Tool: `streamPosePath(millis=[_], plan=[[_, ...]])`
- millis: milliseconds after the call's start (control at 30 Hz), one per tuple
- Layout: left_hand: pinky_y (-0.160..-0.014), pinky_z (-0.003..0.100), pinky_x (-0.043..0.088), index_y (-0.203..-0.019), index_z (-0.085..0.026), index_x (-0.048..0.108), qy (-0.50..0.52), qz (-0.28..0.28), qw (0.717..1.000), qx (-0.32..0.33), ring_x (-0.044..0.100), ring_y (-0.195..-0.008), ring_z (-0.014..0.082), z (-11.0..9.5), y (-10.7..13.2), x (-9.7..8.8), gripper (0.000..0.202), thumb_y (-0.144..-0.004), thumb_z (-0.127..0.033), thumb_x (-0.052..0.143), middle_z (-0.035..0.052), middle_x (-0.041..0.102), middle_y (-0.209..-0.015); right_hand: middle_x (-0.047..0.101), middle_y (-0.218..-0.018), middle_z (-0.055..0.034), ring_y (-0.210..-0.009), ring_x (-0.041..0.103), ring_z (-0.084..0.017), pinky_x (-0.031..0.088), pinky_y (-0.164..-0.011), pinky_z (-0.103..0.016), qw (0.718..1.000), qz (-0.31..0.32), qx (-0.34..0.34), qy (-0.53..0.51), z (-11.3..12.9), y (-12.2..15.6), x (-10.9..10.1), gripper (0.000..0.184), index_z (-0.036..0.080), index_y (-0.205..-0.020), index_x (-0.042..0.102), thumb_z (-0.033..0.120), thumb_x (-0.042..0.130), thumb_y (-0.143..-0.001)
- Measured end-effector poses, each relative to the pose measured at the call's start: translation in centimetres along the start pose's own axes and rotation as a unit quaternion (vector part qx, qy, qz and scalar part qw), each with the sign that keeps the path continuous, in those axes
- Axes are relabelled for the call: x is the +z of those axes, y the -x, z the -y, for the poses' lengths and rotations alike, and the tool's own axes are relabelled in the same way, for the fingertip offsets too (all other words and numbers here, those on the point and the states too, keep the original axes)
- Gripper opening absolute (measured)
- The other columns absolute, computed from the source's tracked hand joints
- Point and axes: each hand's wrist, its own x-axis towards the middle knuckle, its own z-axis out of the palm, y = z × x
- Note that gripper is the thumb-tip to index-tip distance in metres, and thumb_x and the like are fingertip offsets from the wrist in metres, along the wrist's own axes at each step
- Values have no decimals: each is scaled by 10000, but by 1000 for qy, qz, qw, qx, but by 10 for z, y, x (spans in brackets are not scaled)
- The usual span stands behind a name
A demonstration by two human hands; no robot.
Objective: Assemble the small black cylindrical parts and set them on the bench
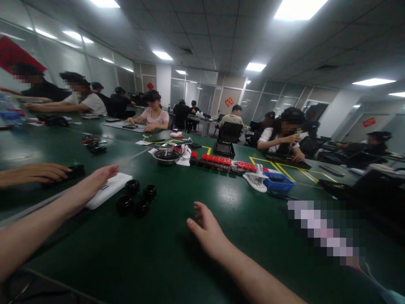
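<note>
Left hand (101, 174): reaches in from the near left edge of the green surface (177, 261), fingers straight and close together. The grip is wide and flat and holds nothing. It lies over the left end of a white flat slab (111, 189); whether it touches the slab cannot be told.
Right hand (206, 230): comes in from the near edge, about the middle. The fingers are loosely spread and the thumb stands out to the left. The grip is wide and empty, low over bare surface.
Black tyres (136, 198): four small ones in a cluster just beside the slab's right side, between the two hands and nearer the left one.
Co-worker's hand (41, 172): at the left edge, flat over a dark object, apart from the left hand.
Farther across: a metal bowl (166, 156), a row of red bricks (221, 160) and a blue tray (279, 181), strung towards the far right and well apart from both hands.
</note>
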Motion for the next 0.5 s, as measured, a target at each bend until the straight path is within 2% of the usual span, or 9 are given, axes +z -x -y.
streamPosePath(millis=[33, 100, 167, 233, 300, 367, 433, 500], plan=[[-930, 382, 372, -1265, -204, 404, 64, 12, 998, 4, 471, -1128, 236, 1, 14, 3, 669, -827, -680, 230, 62, 479, -1280, 433, -1297, -143, -1102, 501, -258, 451, -874, -386, 999, 23, 5, -22, 10, -5, 16, 645, 160, -1324, 320, 386, 573, -776], [-1010, 431, 264, -1302, -234, 351, 106, 9, 994, -19, 361, -1219, 267, -1, 38, 13, 643, -829, -663, 274, 42, 381, -1356, 262, -1414, -147, -1265, 291, -326, 322, -996, -467, 998, 58, -4, -31, 29, -16, 48, 943, 154, -1383, 198, 481, 684, -644], [-1041, 446, 212, -1310, -200, 345, 117, -20, 992, -45, 267, -1268, 291, -5, 52, 28, 628, -850, -621, 269, 58, 327, -1385, 138, -1454, -152, -1311, 151, -340, 243, -1044, -474, 998, 59, -9, -22, 44, -29, 79, 1126, 118, -1399, 104, 502, 736, -550], [-1053, 452, 184, -1320, -160, 321, 118, -53, 990, -63, 225, -1285, 297, -10, 54, 46, 601, -865, -554, 311, 91, 281, -1404, 87, -1455, -183, -1318, 118, -340, 196, -1063, -467, 999, 36, -6, -5, 52, -44, 104, 1209, 71, -1396, 55, 491, 761, -509], [-1062, 443, 154, -1325, -135, 299, 120, -78, 987, -78, 212, -1291, 291, -12, 47, 61, 596, -857, -497, 377, 122, 271, -1402, 161, -1433, -215, -1308, 154, -353, 172, -1061, -479, 1000, -2, 10, 16, 55, -60, 123, 1182, 38, -1388, 88, 457, 768, -517], [-1062, 429, 163, -1320, -115, 300, 124, -85, 985, -81, 235, -1283, 286, -11, 38, 72, 604, -847, -473, 415, 146, 288, -1388, 219, -1413, -224, -1302, 190, -336, 142, -1064, -479, 999, -23, 12, 19, 55, -73, 134, 1018, 17, -1382, 101, 430, 682, -656], [-1064, 415, 161, -1309, -103, 313, 128, -92, 984, -78, 240, -1282, 278, -7, 31, 78, 590, -848, -453, 427, 158, 295, -1381, 232, -1411, -217, -1303, 200, -317, 131, -1065, -472, 999, -33, 8, 17, 54, -80, 140, 884, 12, -1381, 104, 407, 585, -753], [-1064, 407, 165, -1302, -100, 320, 134, -98, 983, -73, 249, -1279, 271, -4, 27, 81, 572, -851, -433, 435, 161, 300, -1377, 236, -1416, -195, -1304, 200, -308, 134, -1064, -464, 999, -35, 1, 14, 53, -83, 141, 868, 33, -1384, 116, 402, 582, -752]])
